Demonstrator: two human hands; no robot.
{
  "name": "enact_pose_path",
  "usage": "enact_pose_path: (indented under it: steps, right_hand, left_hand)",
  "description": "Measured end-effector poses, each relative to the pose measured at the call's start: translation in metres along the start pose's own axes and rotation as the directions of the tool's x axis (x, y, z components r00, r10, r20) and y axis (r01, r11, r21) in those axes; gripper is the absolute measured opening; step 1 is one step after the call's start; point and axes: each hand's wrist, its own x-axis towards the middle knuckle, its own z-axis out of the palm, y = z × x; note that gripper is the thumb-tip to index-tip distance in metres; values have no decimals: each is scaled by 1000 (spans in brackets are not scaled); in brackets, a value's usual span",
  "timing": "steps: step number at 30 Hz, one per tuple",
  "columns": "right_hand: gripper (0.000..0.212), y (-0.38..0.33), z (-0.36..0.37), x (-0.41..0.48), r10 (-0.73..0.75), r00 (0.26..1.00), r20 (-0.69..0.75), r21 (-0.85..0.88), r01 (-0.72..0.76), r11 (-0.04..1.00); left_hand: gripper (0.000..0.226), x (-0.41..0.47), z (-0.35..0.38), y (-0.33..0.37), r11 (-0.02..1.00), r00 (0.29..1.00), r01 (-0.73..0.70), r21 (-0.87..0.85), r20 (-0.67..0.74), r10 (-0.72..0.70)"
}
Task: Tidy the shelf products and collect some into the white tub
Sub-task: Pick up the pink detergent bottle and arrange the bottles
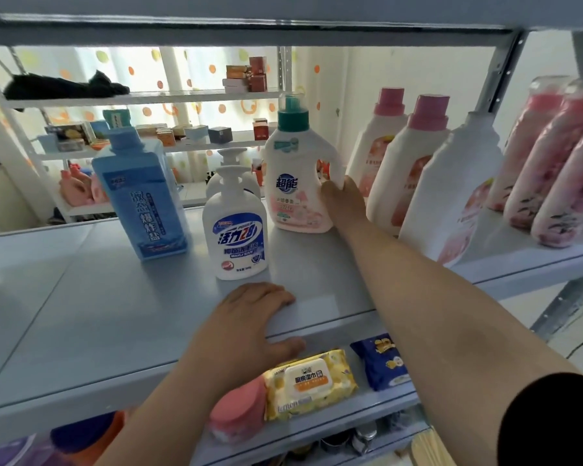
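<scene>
View down onto a grey shelf of cleaning products. Towards the left, a tall blue rectangular bottle, upright, blue cap, white lettering down the front. Just to its right, a white pump bottle with a blue label, upright, and a second pump bottle close behind it, mostly hidden. In front of these, the left hand holding the shelf's front edge: curled fingers on top, thumb against the lip below. Beneath that hand, on a lower shelf, a pink-lidded jar beside a yellow wipes pack lying flat. Back on the grey shelf, right of the pump bottles, a white detergent bottle with a green cap and pink label, upright on the surface. Right hand gripping its handle side, thumb on the front, fingers wrapped out of sight behind, bare forearm stretched across the shelf. Below the forearm, a dark blue packet on the lower shelf. Further right, a row of white bottles, two with pink caps, close together. At the far right, clear bottles filled with pink.
</scene>
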Motion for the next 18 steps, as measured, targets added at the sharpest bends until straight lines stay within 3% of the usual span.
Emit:
enact_pose_path:
  steps: [3,7,13,18]
  right_hand:
    - [12,1,-4,-18,-54,997,-49,-38,52,998]
    - [21,5,-16,-49,-65,994,-82,-57,61,997]
    - [12,14,-41,-108,-57,989,-135,23,61,998]
    - [15,18,-57,-153,-34,982,-183,91,51,995]
  left_hand:
    - [78,-2,-2,0,999,1000,-23,-33,-14,22]
    - [52,-6,-13,1,947,995,67,-316,-51,-87]
    - [63,7,-19,12,759,949,99,-643,-169,-266]
    - [62,27,-16,37,672,956,75,-737,-138,-258]
